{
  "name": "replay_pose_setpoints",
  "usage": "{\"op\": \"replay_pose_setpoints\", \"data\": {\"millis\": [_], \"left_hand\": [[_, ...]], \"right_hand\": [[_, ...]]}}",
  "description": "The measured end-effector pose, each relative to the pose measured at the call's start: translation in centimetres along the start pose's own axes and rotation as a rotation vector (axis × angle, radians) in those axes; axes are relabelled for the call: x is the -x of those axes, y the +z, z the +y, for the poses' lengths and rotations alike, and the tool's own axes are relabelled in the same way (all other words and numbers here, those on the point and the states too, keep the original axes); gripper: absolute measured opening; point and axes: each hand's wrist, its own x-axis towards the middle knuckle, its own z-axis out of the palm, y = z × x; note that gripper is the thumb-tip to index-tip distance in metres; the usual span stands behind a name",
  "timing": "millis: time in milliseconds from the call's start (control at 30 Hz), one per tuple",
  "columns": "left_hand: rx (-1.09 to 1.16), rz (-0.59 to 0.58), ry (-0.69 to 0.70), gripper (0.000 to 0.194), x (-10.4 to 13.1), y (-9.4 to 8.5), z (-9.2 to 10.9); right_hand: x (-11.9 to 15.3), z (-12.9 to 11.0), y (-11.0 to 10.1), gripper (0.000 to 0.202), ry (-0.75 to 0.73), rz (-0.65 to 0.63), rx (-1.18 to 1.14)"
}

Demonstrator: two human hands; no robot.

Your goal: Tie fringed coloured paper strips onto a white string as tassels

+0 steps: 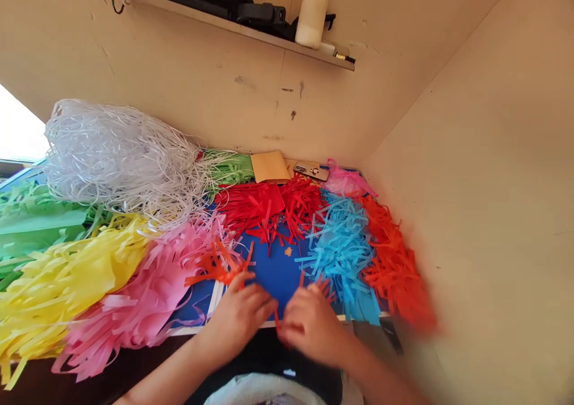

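Both hands are close together at the front edge of the blue table. My left hand [244,309] has its fingers closed on an orange-red fringed paper piece [219,265], whose strips spread out behind the knuckles. Facing it, my right hand [309,321] is closed too, with red strips sticking out above and beside its fingers. A thin red strip [277,320] shows in the gap between the hands. The fingertips are partly hidden and a little blurred.
Fringed paper lies around: yellow [89,264], pink [143,279], red [269,204], light blue [343,243] and orange-red [397,258]. A white string heap [116,154] stands back left. A phone [311,170] lies by the wall. Above hangs a shelf [201,22] with a white bottle [313,13].
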Motion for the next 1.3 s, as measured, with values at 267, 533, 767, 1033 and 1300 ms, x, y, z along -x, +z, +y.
{"op": "replay_pose_setpoints", "data": {"millis": [267, 533, 767, 1033, 1300], "left_hand": [[0.142, 0.102, 0.160, 0.037, -0.7, -4.4, 2.7], [0.334, 0.393, -0.310, 0.013, -0.2, -1.2, 3.2], [0.694, 0.325, -0.557, 0.020, 0.6, -1.1, 3.3], [1.519, 0.258, -1.045, 0.026, 0.4, -1.1, 3.8], [1.911, 0.297, -1.212, 0.032, 0.0, -0.6, 4.4]], "right_hand": [[0.8, -2.6, 1.2, 0.037, 0.437, -0.175, -1.304], [-0.9, -3.0, 4.3, 0.033, 0.512, 0.281, -1.550], [-1.9, -3.2, 5.8, 0.031, 0.472, 0.360, -1.428], [-12.7, 6.6, 0.9, 0.022, 0.411, 0.236, -0.080], [-16.7, 8.9, 1.1, 0.021, 0.390, 0.062, 0.199]]}}
